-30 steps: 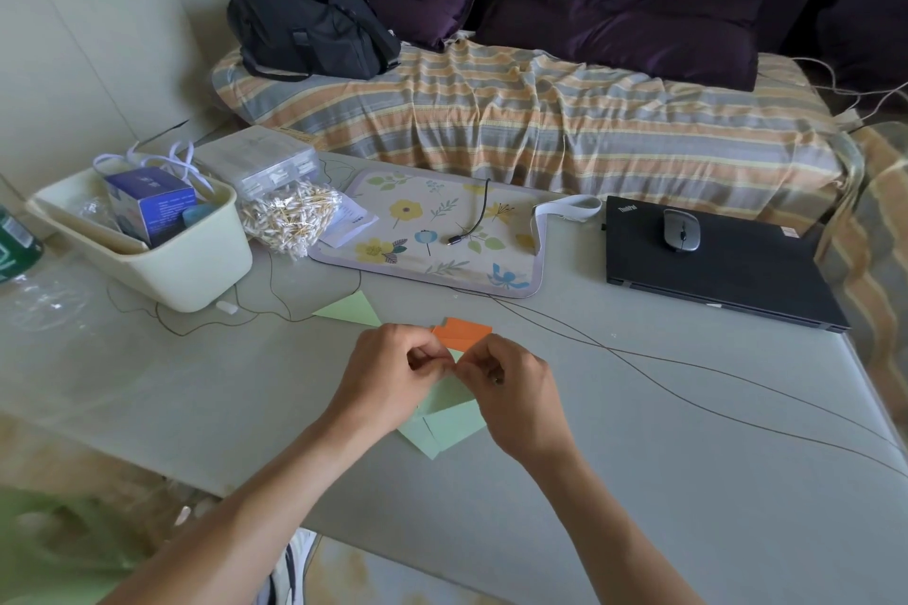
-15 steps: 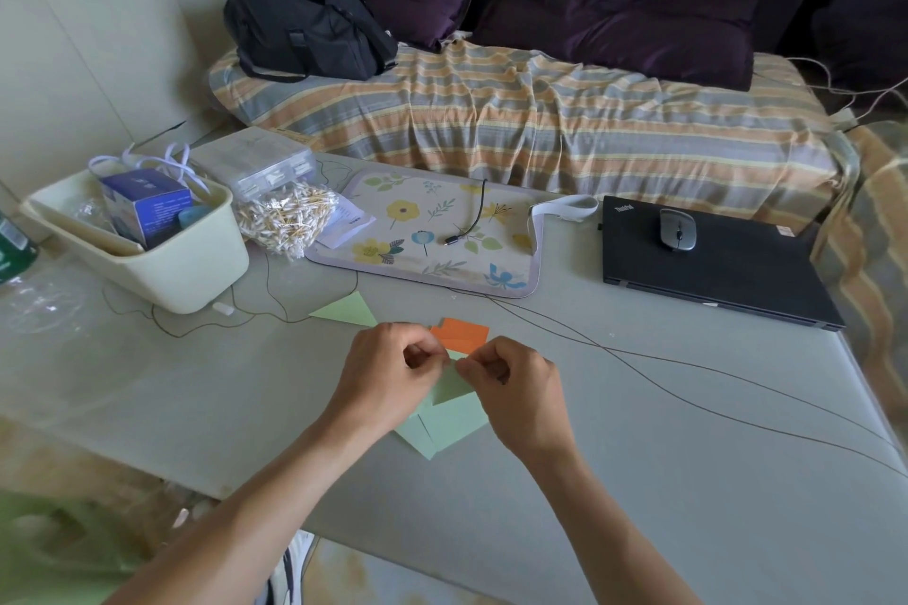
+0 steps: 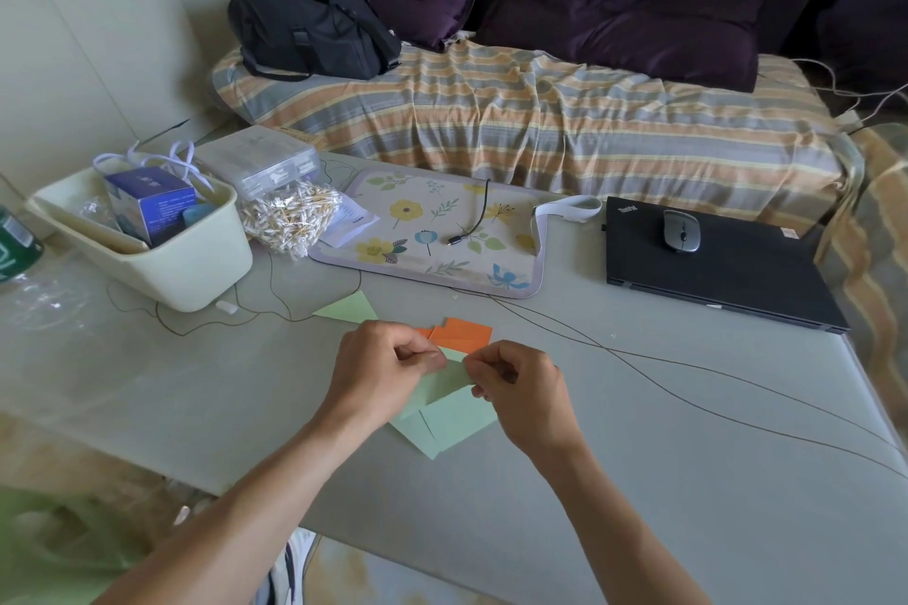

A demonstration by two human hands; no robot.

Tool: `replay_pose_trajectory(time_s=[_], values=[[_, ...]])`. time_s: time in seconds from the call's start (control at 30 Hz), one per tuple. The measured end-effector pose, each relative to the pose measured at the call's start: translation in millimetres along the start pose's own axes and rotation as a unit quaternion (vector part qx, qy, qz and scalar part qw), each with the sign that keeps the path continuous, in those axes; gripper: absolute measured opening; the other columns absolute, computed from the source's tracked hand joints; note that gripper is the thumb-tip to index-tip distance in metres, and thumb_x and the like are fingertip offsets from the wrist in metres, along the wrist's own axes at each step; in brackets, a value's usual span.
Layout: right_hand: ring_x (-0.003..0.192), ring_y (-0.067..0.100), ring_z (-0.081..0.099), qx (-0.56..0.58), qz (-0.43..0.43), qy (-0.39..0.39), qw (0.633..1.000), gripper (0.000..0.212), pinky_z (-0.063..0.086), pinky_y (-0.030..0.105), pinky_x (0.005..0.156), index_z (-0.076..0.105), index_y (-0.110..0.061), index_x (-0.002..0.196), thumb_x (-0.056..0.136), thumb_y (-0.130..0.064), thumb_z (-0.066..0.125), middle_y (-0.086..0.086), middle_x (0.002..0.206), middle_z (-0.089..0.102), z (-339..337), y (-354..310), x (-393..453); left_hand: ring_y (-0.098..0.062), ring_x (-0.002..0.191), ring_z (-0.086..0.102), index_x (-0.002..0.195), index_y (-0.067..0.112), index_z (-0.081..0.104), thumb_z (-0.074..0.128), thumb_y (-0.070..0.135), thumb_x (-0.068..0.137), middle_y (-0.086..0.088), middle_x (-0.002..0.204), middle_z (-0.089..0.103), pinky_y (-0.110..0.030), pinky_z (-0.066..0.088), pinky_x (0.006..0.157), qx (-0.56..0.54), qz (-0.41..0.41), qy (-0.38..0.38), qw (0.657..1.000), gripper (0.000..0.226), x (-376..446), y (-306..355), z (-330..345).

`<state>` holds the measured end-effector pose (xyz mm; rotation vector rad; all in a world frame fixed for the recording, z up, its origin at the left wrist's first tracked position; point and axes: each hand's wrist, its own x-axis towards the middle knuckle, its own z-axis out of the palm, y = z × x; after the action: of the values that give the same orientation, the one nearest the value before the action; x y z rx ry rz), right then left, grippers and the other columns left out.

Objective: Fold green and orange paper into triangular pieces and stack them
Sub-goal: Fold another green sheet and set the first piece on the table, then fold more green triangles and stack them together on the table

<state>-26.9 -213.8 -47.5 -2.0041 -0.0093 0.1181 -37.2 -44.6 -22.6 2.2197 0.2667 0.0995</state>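
A light green paper piece (image 3: 444,386) is lifted a little above the grey table (image 3: 638,481), pinched at its top edge between my left hand (image 3: 388,368) and my right hand (image 3: 521,388). Beneath it more green paper (image 3: 449,427) lies flat. Just beyond my fingers rests folded orange paper (image 3: 462,334). A folded green triangle (image 3: 350,308) lies flat to the left of the orange paper, apart from both hands.
A cream bin (image 3: 147,236) with a blue box stands at the left, a bag of cotton swabs (image 3: 290,216) beside it. A floral mat (image 3: 437,236) lies behind the papers. A closed black laptop (image 3: 717,270) carries a mouse (image 3: 681,230). Thin cables (image 3: 688,388) cross the table.
My hands have drawn slightly apart along the green paper's top edge, showing more of the green piece between them. The orange paper and the green triangle have not moved.
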Motion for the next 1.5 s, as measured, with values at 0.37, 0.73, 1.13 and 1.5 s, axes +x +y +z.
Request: replay_pose_trajectory(time_s=[0.37,0.73,1.13,1.5], values=[[0.063,0.007,0.062,-0.047,0.007,-0.03,0.998,0.009,0.044,0.015,0.058,0.076,-0.024,0.078,0.083,-0.017,0.072,-0.006,0.069,0.071,2.2,-3.4,3.8,-0.003,0.055,0.054,0.073,0.025,0.078,0.08,0.017,0.082,0.007,0.061,0.066,-0.013,0.039,0.052,0.003,0.013,-0.015,1.0,0.013,4.3,-10.0,-1.4],[0.053,0.013,0.066,-0.066,0.096,-0.057,0.992,0.01,0.036,0.01,0.04,0.074,-0.015,0.085,0.087,-0.013,0.065,0.006,0.07,0.074,54.1,-11.9,14.3,-0.013,0.09,0.066,0.112,0.025,0.07,0.055,0.0,0.088,0.006,0.099,0.07,-0.016,0.045,0.075,0.089,-0.033,0.016,0.995,0.038,8.6,-63.3,-22.0],[0.056,0.0,0.068,0.068,0.073,0.003,0.995,0.02,0.041,0.012,0.045,0.069,-0.019,0.11,0.092,-0.011,0.064,-0.003,0.094,0.077,117.3,-34.2,49.1,-0.011,0.09,0.062,0.114,0.02,0.067,0.054,0.002,0.087,0.003,0.102,0.068,-0.015,0.041,0.071,0.049,-0.099,-0.006,0.994,0.035,20.8,-86.9,-32.2],[0.084,0.022,0.066,-0.18,-0.031,0.037,0.982,0.021,0.049,0.024,0.074,0.075,-0.016,0.102,0.084,-0.006,0.071,0.001,0.096,0.071,75.7,10.6,39.6,0.0,0.076,0.052,0.108,0.026,0.072,0.077,0.016,0.082,0.005,0.095,0.058,-0.001,0.036,0.063,0.058,-0.02,-0.076,0.995,0.029,6.9,-84.0,-6.3]])
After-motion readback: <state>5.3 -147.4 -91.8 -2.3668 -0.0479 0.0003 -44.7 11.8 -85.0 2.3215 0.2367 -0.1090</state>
